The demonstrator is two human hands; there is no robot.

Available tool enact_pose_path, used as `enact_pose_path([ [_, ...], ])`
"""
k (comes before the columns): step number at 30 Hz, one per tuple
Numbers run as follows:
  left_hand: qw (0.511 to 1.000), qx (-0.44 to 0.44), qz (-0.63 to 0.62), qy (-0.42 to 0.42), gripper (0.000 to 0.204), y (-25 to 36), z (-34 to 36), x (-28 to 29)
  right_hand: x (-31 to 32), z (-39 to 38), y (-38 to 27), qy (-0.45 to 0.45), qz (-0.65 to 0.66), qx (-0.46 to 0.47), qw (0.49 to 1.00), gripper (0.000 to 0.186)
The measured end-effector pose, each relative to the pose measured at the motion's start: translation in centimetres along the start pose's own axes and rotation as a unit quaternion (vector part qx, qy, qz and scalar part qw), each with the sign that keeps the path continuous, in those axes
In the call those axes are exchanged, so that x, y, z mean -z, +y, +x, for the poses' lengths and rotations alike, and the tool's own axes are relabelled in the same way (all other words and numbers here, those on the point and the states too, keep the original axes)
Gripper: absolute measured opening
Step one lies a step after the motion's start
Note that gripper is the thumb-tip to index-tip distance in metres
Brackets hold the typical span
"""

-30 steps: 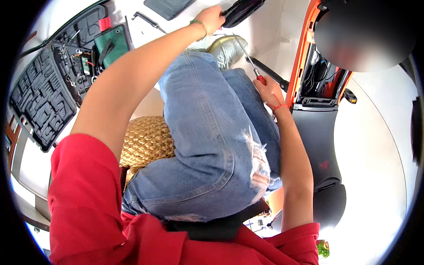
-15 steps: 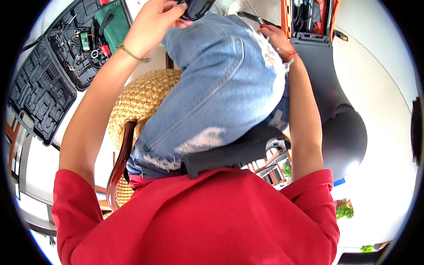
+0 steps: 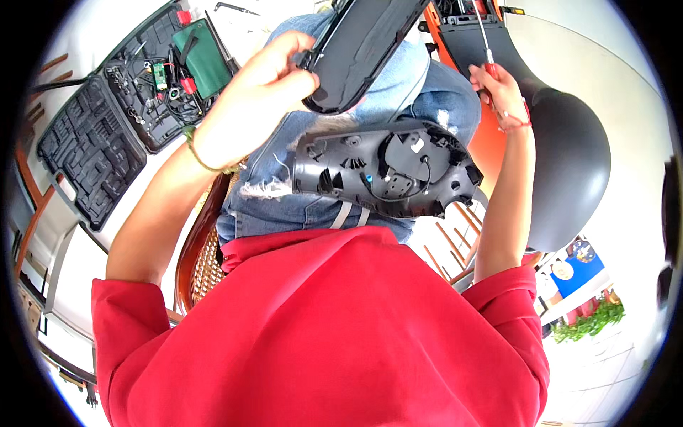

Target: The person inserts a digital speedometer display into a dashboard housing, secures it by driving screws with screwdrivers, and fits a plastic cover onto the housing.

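Observation:
My left hand [image 3: 274,82] grips the rounded lower end of a long, glossy black plastic cover [image 3: 359,53], thumb and fingers pinching its edge. That cover is raised above my knees and runs out of the top of the view. On my lap lies a black moulded plastic shell [image 3: 331,171], inner side up, with a round part, ribs and a thin cable inside. At the right, my right hand [image 3: 501,92] is closed around the red handle of a screwdriver [image 3: 483,35], its metal shaft pointing up and away. The screwdriver's tip is near the top edge, beside an orange-and-black body.
To the right stands the orange-and-black body [image 3: 466,35] with a big smooth black rounded section [image 3: 569,171]. At the left an open black tool case [image 3: 92,153] holds cables, a small green circuit board [image 3: 160,77] and a green pouch [image 3: 203,57]. A wooden chair arm [image 3: 192,249] is beside me.
My left hand has brought the black cover nearer, over my knees. The right hand with the screwdriver has shifted right and down. The black shell on my lap now shows its inner side.

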State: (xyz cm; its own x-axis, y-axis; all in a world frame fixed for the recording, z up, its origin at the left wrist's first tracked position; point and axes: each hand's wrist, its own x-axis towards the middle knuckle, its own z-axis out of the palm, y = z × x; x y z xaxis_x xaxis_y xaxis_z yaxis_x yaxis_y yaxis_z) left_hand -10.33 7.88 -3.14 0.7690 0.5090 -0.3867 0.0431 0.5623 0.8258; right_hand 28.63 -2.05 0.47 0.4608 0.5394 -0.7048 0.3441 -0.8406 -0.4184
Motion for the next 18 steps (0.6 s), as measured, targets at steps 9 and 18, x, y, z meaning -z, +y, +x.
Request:
enact_pose_path([
  [9, 0.995, -0.050, -0.064, 0.051, 0.031, -1.8, -3.1, -4.5, -0.1, -12.0, 12.8, 0.039, 0.138, 0.019, 0.989, 0.022],
  [18, 0.991, -0.037, -0.024, 0.129, 0.032, -1.1, -3.7, -8.3, -3.8, -16.2, 15.3, 0.077, 0.358, 0.078, 0.927, 0.033],
])
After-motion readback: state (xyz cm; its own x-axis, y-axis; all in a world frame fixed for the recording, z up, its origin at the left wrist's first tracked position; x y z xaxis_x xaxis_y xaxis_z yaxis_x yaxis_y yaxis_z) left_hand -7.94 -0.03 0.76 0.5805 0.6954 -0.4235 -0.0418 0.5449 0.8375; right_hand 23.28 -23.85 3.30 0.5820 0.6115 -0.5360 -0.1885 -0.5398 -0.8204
